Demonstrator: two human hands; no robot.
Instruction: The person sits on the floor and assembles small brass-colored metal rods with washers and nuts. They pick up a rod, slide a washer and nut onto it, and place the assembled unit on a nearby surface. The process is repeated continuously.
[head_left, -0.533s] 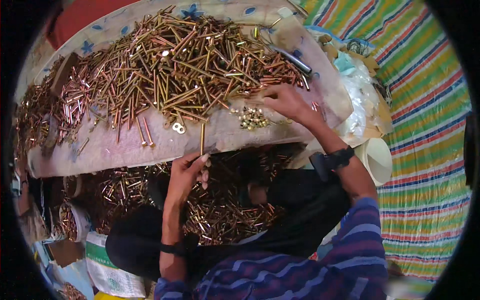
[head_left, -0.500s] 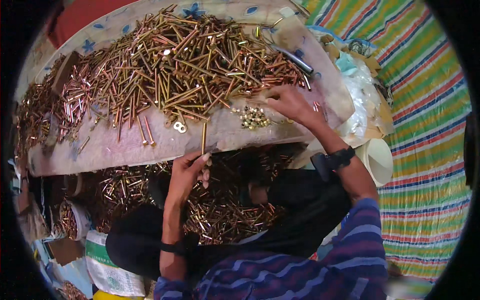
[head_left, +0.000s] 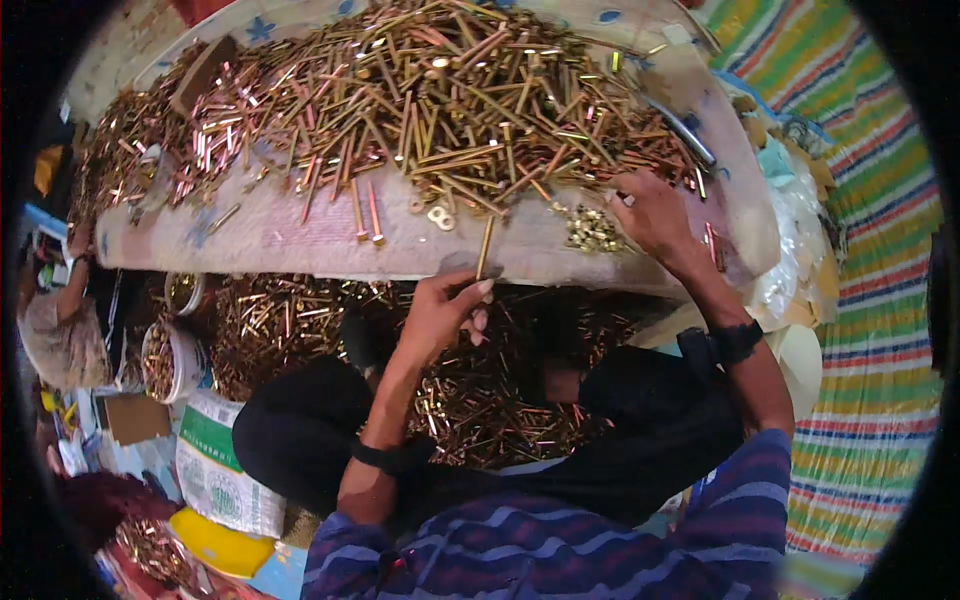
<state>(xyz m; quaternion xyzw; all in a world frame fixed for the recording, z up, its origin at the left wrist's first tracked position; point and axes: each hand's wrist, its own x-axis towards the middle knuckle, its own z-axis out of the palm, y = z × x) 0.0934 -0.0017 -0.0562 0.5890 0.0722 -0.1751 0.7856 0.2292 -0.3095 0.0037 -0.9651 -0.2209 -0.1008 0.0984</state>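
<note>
My left hand (head_left: 447, 315) is at the table's near edge, thumb and fingers closed round the lower end of a long brass-coloured bolt (head_left: 486, 246), which stands nearly upright. My right hand (head_left: 657, 222) hovers at the far right side of a small heap of shiny nuts (head_left: 592, 230), its fingers curled together. Whatever the right fingertips pinch, if anything, is too small to name. Beyond both hands spreads a large pile of long bolts (head_left: 420, 110). A pair of flat washers (head_left: 440, 217) lies between the pile and my left hand.
A metal tube (head_left: 685, 132) lies on the cloth-covered table (head_left: 290, 243) at right. Under the table, more bolts (head_left: 500, 410) are heaped between my legs. Buckets (head_left: 185, 365) and a white-green sack (head_left: 222, 470) stand left. Another person (head_left: 62, 340) is at the left edge.
The whole view has shifted, so the table and both hands appear farther right. My right fingers have curled in more beside the nuts. My left hand keeps its bolt.
</note>
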